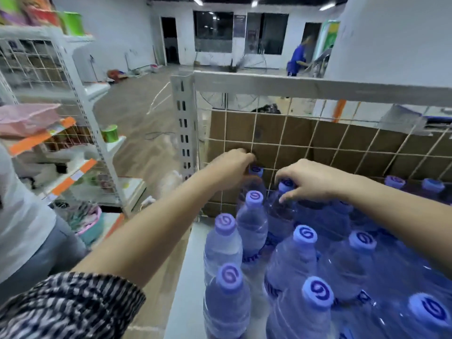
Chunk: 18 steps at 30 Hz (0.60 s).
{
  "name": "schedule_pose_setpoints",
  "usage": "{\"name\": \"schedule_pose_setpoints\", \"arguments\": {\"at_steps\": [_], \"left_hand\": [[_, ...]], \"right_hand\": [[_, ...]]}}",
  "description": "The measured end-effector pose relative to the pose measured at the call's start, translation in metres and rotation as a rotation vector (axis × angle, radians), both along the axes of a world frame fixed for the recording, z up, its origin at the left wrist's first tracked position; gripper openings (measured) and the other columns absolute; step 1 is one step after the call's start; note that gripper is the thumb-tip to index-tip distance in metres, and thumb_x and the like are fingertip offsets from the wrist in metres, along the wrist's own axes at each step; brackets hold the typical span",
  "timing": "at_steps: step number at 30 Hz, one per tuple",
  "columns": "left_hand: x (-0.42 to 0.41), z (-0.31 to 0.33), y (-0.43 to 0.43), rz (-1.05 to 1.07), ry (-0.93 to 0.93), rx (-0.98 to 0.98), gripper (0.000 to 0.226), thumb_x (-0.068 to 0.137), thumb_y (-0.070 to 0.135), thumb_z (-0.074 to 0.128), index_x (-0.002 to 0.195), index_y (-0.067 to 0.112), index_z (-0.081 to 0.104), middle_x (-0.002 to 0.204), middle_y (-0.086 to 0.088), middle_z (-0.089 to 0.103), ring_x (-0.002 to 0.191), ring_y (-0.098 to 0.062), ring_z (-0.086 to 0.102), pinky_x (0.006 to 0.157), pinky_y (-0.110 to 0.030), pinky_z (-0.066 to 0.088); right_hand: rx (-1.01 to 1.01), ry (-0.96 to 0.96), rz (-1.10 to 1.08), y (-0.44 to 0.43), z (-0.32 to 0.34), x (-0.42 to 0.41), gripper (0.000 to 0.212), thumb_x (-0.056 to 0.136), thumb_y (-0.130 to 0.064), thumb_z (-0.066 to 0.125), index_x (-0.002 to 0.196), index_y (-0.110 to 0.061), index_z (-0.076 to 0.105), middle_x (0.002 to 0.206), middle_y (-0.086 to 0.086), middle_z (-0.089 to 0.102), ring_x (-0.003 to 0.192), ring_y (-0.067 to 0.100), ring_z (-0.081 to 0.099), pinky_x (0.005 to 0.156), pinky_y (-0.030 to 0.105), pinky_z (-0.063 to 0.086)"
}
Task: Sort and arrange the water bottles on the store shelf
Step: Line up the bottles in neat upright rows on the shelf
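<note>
Several clear water bottles with blue caps stand on the white shelf [188, 277]. My left hand [230, 167] grips the neck of a small bottle [256, 170] at the back left corner, against the wire grid. My right hand [308, 179] curls its fingers round the cap of the bottle beside it [285, 185]. A row of small bottles [253, 221] runs along the shelf's left edge. Larger bottles [303, 253] fill the middle and right.
A wire grid back panel [318, 133] with cardboard behind it closes the shelf's rear. A slotted white upright [183, 123] stands at the left corner. Another shelf unit [73, 133] with goods is across the aisle. A person [29, 228] stands at the left.
</note>
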<state>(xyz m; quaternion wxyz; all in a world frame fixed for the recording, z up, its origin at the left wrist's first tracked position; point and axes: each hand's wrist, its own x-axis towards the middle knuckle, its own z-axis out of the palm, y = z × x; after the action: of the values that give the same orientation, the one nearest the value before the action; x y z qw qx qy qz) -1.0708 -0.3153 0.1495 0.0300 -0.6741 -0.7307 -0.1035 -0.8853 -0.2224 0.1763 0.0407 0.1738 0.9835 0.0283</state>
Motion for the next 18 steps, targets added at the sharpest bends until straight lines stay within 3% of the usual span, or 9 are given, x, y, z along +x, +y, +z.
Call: {"name": "schedule_pose_setpoints", "arguments": {"at_steps": [3,6,12,15,18], "left_hand": [[-0.004,0.000,0.015,-0.087,0.099,-0.029,0.048,0.078,0.053,0.070,0.094,0.009,0.061,0.096,-0.015,0.062,0.093,-0.037,0.060,0.072,-0.038,0.045],[-0.014,0.001,0.013,-0.087,0.089,-0.023,0.043,0.080,0.055,0.068,0.080,0.015,0.051,0.084,-0.010,0.058,0.085,-0.036,0.060,0.064,-0.034,0.041],[-0.042,0.007,-0.010,-0.019,0.054,-0.046,0.037,0.086,0.049,0.065,0.084,0.015,0.051,0.077,-0.002,0.048,0.071,-0.023,0.050,0.061,-0.030,0.035],[-0.053,0.008,-0.019,-0.012,0.086,-0.100,0.032,0.087,0.043,0.066,0.094,0.012,0.059,0.086,-0.005,0.059,0.073,-0.022,0.054,0.060,-0.030,0.037],[-0.061,0.010,-0.027,-0.033,0.057,-0.109,0.029,0.087,0.040,0.067,0.097,0.013,0.059,0.087,-0.003,0.055,0.079,-0.023,0.053,0.065,-0.030,0.037]], "right_hand": [[-0.002,0.016,-0.038,0.003,0.003,-0.007,0.033,0.078,-0.043,0.073,0.097,-0.019,0.062,0.075,-0.009,0.049,0.077,0.016,0.049,0.060,0.029,0.031],[-0.005,0.041,-0.078,0.005,0.004,-0.011,0.036,0.078,-0.043,0.074,0.098,-0.016,0.064,0.078,-0.006,0.053,0.077,0.014,0.049,0.062,0.029,0.032],[-0.070,0.087,-0.090,0.007,0.003,-0.025,0.033,0.076,-0.040,0.077,0.100,-0.021,0.066,0.076,-0.014,0.051,0.078,0.011,0.049,0.066,0.028,0.035],[-0.079,0.111,-0.083,0.006,0.003,-0.039,0.034,0.075,-0.039,0.077,0.101,-0.020,0.066,0.080,-0.011,0.052,0.081,0.012,0.049,0.068,0.030,0.037],[-0.097,0.122,-0.068,0.004,0.002,-0.054,0.038,0.073,-0.039,0.078,0.104,-0.019,0.066,0.082,-0.009,0.053,0.083,0.014,0.052,0.072,0.033,0.043]]}}
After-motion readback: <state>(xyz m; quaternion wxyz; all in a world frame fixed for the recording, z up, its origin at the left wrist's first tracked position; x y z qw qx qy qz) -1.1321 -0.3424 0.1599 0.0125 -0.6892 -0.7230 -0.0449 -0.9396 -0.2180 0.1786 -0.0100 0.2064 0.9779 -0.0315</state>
